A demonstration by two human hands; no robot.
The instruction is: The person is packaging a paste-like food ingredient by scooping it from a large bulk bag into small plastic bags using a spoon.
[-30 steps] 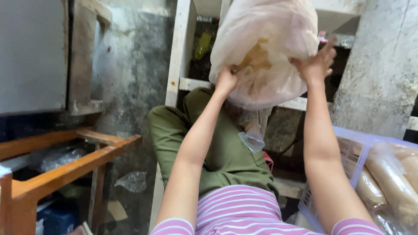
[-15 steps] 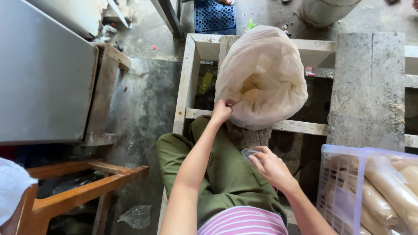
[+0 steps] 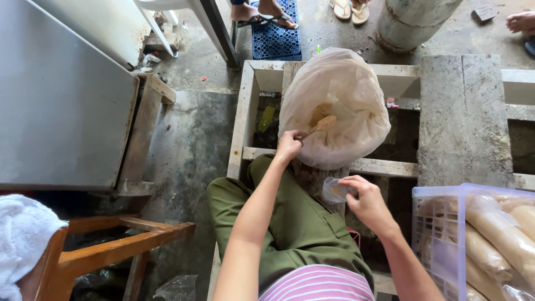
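Observation:
A big translucent plastic bag [image 3: 340,100] with a brownish lump inside rests on a pale wooden frame [image 3: 245,117] in front of my knees. My left hand [image 3: 288,146] grips the bag's lower left side, pinching the plastic. My right hand [image 3: 365,200] is lower, near my lap, closed on a small clear plastic bag [image 3: 334,190]. My legs in green trousers [image 3: 295,223] lie below both hands.
A grey metal cabinet [image 3: 61,95] stands at the left above an orange wooden stand [image 3: 117,245]. A lilac crate [image 3: 440,234] with bagged pale rolls [image 3: 501,234] sits at the right. A concrete slab [image 3: 462,117] lies beside the frame. Other people's feet in sandals [image 3: 267,14] stand beyond.
The big bag came down from raised height onto the frame. My right hand let go of it, dropped toward my lap and now holds the small clear bag. The view tilted downward.

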